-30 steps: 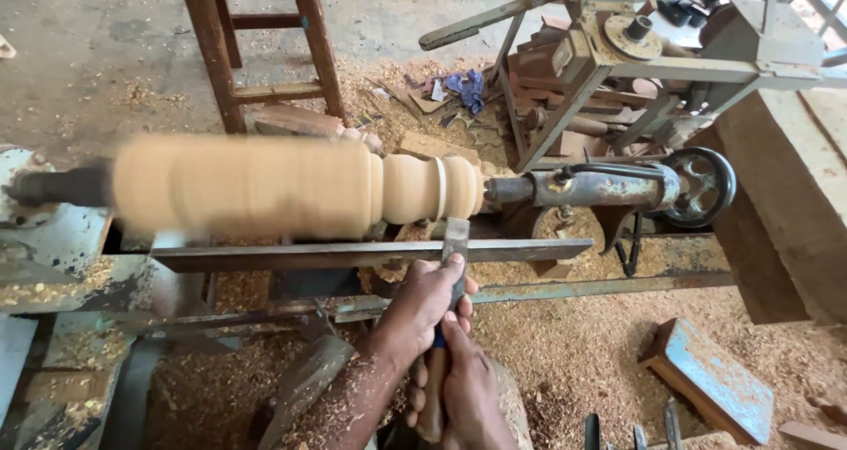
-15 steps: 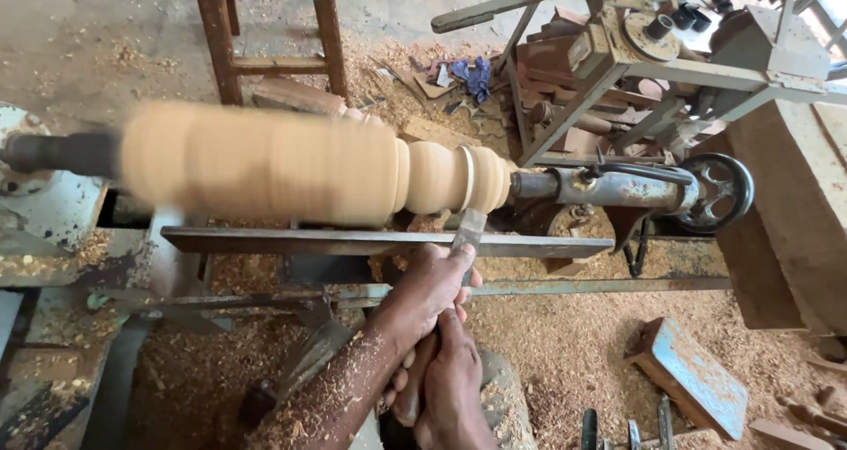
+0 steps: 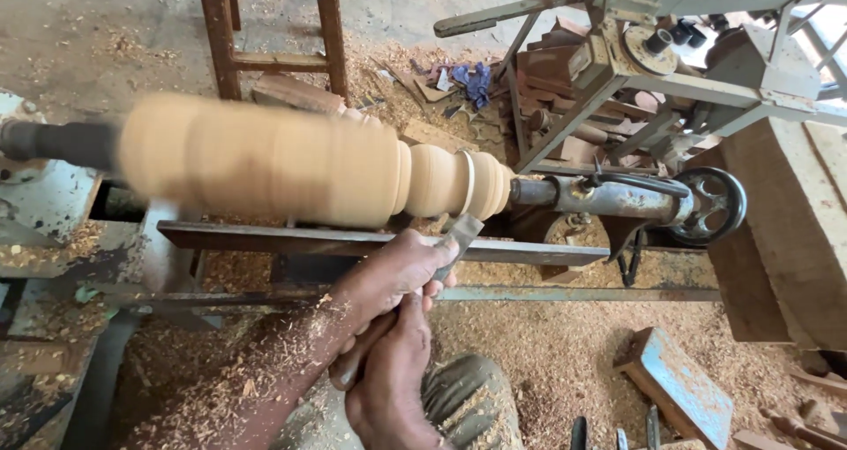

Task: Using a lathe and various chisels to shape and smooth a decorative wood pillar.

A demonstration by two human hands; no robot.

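With both your left hand (image 3: 397, 278) and right hand (image 3: 393, 384) clamped on the chisel (image 3: 457, 236), you've turned beads at the wood's (image 3: 265, 161) right end; the rest remains plain.

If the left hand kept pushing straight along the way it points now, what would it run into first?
Most likely the flat metal tool rest just ahead of the left hand, and past it the spinning turned wood piece. The chisel it grips already crosses the rest; depth is hard to judge.

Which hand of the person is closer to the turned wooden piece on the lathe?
Left. The left hand grips the chisel near its blade, just under the wooden piece. The right hand holds the handle lower, farther away.
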